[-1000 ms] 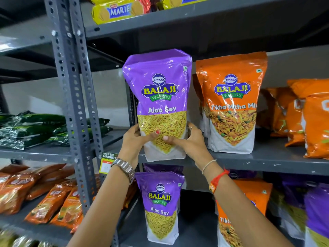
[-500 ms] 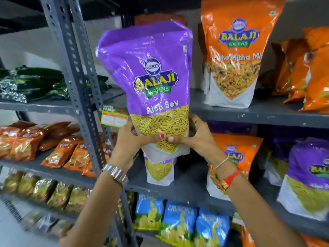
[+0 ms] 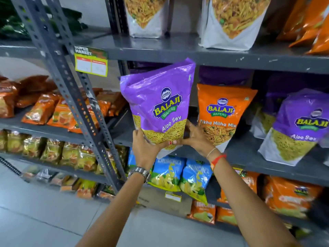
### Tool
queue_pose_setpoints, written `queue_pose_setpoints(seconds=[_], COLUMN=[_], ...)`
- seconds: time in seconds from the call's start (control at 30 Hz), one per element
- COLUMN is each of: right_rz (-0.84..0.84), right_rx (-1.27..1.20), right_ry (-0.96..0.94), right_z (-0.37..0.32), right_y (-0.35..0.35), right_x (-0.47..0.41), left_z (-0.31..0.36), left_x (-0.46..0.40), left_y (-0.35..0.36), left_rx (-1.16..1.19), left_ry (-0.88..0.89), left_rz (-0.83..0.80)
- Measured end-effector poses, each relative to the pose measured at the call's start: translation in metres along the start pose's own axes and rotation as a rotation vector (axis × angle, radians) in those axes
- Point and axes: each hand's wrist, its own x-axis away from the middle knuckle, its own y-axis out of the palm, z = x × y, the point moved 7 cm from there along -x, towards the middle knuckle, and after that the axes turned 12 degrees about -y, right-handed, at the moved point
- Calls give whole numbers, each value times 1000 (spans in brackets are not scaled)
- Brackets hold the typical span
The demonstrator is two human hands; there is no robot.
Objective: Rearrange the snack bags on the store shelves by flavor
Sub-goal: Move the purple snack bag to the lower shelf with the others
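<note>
I hold a purple Balaji Aloo Sev bag (image 3: 158, 102) upright by its bottom, in front of the middle shelf (image 3: 252, 154). My left hand (image 3: 145, 148) grips its lower left corner and my right hand (image 3: 195, 138) its lower right. Just right of it an orange Tikha Mitha Mix bag (image 3: 222, 111) stands on that shelf. Farther right stands another purple Aloo Sev bag (image 3: 299, 127). On the shelf above (image 3: 178, 50) I see the bottoms of two orange mix bags (image 3: 231, 20), their tops cut off by the frame.
A grey perforated upright (image 3: 71, 97) rises left of the held bag, with a price tag (image 3: 91, 61) on the shelf edge. Blue Crunchex bags (image 3: 179, 175) fill the shelf below. Small orange packets (image 3: 53, 107) lie on the left rack. Grey tiled floor (image 3: 44, 220) lies below.
I have carried the purple Aloo Sev bag down from the upper shelf to the level of the middle shelf, both hands still on its bottom. My view has tilted downward.
</note>
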Motion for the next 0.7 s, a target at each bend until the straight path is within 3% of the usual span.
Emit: queue_pose_setpoints(seconds=[0.53, 0.7], right_rz=[237, 393], right_rx=[-45, 197], right_ry=[93, 46], right_z=[64, 75], right_y=[-20, -29], right_x=[-17, -19], left_z=[-47, -42], left_x=[-23, -35], left_y=[90, 109], left_rx=[-117, -196], left_ry=[-131, -136], left_rz=[66, 77])
